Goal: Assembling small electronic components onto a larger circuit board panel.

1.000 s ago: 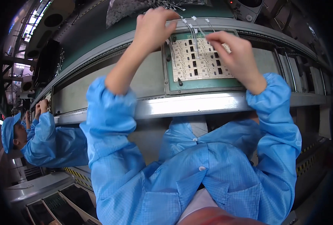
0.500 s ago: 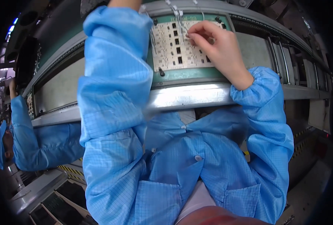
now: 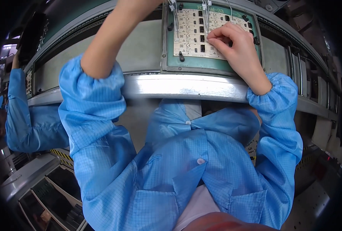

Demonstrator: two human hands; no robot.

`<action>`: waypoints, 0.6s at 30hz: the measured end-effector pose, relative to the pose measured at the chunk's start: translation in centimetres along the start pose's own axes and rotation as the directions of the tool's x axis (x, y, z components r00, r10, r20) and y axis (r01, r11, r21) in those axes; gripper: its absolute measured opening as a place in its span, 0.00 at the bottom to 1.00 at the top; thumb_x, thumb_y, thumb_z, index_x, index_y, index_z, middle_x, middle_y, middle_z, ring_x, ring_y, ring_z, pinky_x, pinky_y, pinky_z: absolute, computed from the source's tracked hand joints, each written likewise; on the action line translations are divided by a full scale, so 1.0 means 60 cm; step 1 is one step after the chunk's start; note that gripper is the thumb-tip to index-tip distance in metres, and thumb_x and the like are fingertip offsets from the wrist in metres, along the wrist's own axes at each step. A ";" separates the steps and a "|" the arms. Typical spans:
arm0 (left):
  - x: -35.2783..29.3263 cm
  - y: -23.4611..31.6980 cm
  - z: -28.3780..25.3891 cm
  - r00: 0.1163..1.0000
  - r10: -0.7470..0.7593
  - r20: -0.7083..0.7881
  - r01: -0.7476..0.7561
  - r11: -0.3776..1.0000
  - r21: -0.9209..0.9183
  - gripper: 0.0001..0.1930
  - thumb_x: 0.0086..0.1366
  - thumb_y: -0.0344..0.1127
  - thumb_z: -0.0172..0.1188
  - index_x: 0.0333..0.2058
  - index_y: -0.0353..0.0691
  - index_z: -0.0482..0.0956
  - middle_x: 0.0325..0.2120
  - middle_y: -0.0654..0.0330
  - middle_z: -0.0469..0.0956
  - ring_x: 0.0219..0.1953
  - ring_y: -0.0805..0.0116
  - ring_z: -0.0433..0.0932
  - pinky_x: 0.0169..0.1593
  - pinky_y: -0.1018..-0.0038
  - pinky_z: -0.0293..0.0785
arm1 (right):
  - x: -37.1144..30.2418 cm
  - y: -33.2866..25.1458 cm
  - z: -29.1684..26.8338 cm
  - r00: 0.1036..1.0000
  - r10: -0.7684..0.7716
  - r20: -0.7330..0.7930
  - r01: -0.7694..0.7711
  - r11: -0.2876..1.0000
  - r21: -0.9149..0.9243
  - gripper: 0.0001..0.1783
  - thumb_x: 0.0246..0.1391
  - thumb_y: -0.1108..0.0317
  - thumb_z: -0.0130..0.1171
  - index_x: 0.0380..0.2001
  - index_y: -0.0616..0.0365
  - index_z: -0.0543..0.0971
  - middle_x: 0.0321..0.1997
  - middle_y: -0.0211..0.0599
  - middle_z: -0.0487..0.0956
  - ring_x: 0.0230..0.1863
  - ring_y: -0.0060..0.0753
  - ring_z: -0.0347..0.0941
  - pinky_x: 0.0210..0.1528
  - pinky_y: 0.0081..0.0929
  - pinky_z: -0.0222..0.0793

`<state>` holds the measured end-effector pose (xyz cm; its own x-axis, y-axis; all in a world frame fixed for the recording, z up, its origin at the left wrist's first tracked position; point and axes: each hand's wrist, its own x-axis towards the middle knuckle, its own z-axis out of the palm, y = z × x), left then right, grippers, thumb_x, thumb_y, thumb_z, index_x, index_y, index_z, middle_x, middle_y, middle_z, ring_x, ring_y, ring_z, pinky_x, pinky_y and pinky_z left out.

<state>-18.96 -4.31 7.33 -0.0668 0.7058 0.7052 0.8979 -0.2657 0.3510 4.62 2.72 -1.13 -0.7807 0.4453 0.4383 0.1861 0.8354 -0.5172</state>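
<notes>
A pale circuit board panel (image 3: pixel 186 43) with rows of black components lies in a green fixture (image 3: pixel 175 63). My right hand (image 3: pixel 238 44) is over the panel's right half, thumb and forefinger pinched together close to its middle column of black parts. Whatever the fingertips hold is too small to make out. Thin white wires (image 3: pixel 206 19) with white plugs cross the panel from the top, their lower ends near that pinch. My left hand (image 3: pixel 142 4) reaches beyond the upper edge of the picture, left of the fixture, and its fingers are out of sight.
A metal rail (image 3: pixel 186 85) runs between my body and the fixture. Black clips (image 3: pixel 181 57) stand on the fixture's border. On the far left, a co-worker in blue (image 3: pixel 36 127) reaches toward the same line. Dark trays (image 3: pixel 53 188) are at lower left.
My left arm has drawn back and left, so its bare forearm now shows. The panel and fixture appear farther right in the picture. My right hand stays pinched, now lower on the panel.
</notes>
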 end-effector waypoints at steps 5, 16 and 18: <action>-0.062 0.011 0.009 0.975 0.191 -0.118 -0.218 0.926 -0.307 0.08 0.62 0.34 0.68 0.31 0.41 0.75 0.23 0.54 0.76 0.28 0.52 0.76 0.36 0.60 0.69 | -0.002 -0.003 0.009 1.000 0.008 -0.024 -0.009 0.999 -0.042 0.06 0.54 0.70 0.68 0.34 0.59 0.85 0.28 0.30 0.78 0.31 0.29 0.72 0.37 0.28 0.66; -0.184 0.031 -0.023 0.966 0.133 0.221 -0.159 0.981 0.109 0.05 0.64 0.31 0.62 0.39 0.42 0.81 0.26 0.59 0.80 0.35 0.59 0.79 0.48 0.62 0.69 | -0.024 -0.041 -0.019 0.989 -0.138 0.060 0.150 0.940 -0.305 0.08 0.54 0.72 0.62 0.37 0.51 0.86 0.39 0.25 0.78 0.47 0.33 0.73 0.57 0.36 0.56; -0.198 0.045 -0.019 0.958 0.054 0.281 -0.100 0.983 0.152 0.05 0.64 0.31 0.62 0.38 0.43 0.80 0.26 0.60 0.80 0.34 0.59 0.78 0.47 0.61 0.66 | -0.012 -0.041 -0.031 0.989 -0.102 0.111 0.131 0.947 -0.293 0.09 0.54 0.73 0.61 0.37 0.50 0.86 0.40 0.26 0.78 0.48 0.33 0.73 0.58 0.36 0.55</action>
<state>-16.22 -14.16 0.57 0.1065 0.8466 0.5214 0.9557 -0.2318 0.1811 5.82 0.92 1.20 -0.8569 0.3192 0.4048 0.2491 0.9439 -0.2168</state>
